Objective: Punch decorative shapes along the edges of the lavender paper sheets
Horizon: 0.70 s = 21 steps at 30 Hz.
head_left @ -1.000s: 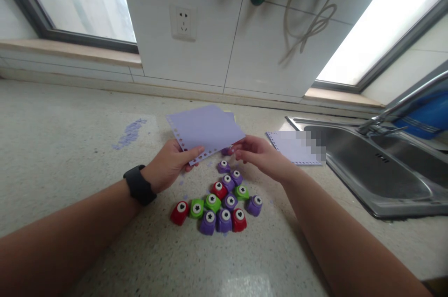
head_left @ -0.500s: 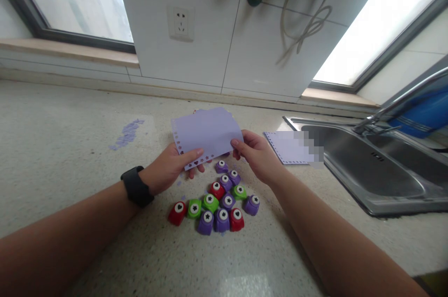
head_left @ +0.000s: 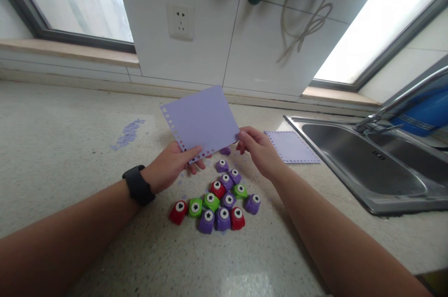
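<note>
A sheet of purple paper is held tilted above the counter, with small shapes punched along its left and lower edges. My left hand grips its lower left corner, thumb on top and fingers beneath. At the lower right corner, my right hand pinches the sheet between thumb and fingers. Below the paper lie several craft punches in purple, red and green, among them a red punch, a green punch and a purple punch. One purple punch is partly hidden by the sheet.
Another purple sheet with punched edges lies flat beside the steel sink. Purple paper scraps are heaped on the counter at the left. A tiled wall with a power socket stands behind.
The held sheet has been raised and turned, its far edge now higher and its left edge showing more punched holes. Both hands keep their hold, with the right shifted slightly.
</note>
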Motion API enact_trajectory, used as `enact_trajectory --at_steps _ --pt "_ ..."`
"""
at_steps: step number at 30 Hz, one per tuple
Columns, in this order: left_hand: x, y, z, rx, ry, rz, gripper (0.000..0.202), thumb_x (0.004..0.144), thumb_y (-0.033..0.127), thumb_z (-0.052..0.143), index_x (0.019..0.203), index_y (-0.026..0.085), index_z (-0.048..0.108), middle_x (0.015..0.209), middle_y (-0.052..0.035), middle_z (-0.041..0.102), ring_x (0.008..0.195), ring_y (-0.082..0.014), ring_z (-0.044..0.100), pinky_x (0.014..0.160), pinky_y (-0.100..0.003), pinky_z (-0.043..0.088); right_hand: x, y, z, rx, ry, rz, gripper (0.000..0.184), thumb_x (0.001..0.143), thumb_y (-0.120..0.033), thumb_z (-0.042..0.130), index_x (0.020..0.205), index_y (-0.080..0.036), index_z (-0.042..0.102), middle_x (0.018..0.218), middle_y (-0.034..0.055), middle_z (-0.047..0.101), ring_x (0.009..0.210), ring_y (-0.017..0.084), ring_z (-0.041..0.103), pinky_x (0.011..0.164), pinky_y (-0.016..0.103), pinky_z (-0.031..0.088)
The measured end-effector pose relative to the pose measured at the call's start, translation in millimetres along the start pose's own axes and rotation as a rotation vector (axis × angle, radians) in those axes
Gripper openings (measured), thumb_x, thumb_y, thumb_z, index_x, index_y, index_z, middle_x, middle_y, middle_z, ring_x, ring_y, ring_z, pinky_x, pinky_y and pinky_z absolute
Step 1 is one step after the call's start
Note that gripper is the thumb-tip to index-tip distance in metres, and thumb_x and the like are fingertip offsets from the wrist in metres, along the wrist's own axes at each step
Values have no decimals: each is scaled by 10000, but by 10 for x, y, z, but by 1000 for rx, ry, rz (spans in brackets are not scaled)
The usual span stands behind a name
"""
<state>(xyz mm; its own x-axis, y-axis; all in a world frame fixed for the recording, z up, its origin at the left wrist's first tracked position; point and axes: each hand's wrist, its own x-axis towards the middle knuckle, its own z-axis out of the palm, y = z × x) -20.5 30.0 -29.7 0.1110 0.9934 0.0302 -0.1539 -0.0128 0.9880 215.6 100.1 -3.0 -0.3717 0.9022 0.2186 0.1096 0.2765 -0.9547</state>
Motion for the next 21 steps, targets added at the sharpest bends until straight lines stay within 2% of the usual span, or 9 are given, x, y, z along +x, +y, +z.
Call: enact_trajectory --at_steps 3,7,10,15,18,21 --pt "7 3 8 -67 68 0 197 870 328 721 928 139 730 883 -97 767 612 -149 666 453 -219 460 52 64 -75 -41 82 43 299 933 -462 568 984 -186 670 860 46 683 675 148 568 612 300 449" --pt "0 35 27 -119 137 -6 227 849 314 745 949 112 722 860 -105 767 602 -139 657 455 -212 458 85 110 -161 -314 73 27 225 914 -385 590 973 -187 681 855 46 703 731 175 598 682 334 461" --pt "1 68 31 -176 182 33 207 854 303 741 929 111 717 813 -85 760 590 -123 642 465 -198 459 47 63 -154 -456 -6 -44 197 932 -345 577 983 -195 694 882 48 716 807 196 626 755 360 467" --pt "35 69 1 -240 322 124 237 853 278 734 1049 148 703 892 -62 773 607 -104 655 482 -181 470 -66 -89 0 -566 -164 -140 206 971 -338 564 1065 -212 696 988 63 729 784 188 606 751 357 477" --pt "56 54 -17 -249 388 147 253 839 288 739 1044 143 709 919 -68 777 602 -99 656 496 -184 486 -101 -170 122 -613 -318 -300 250 1004 -330 531 1183 -235 676 1162 78 711 1052 228 608 944 408 453" --pt "66 58 -20 -249 417 154 250 826 301 745 1018 143 721 918 -67 779 601 -100 657 497 -186 488 -100 -249 235 -700 -456 -383 351 1044 -382 446 1318 -256 627 1402 81 614 1272 268 503 1092 481 335"
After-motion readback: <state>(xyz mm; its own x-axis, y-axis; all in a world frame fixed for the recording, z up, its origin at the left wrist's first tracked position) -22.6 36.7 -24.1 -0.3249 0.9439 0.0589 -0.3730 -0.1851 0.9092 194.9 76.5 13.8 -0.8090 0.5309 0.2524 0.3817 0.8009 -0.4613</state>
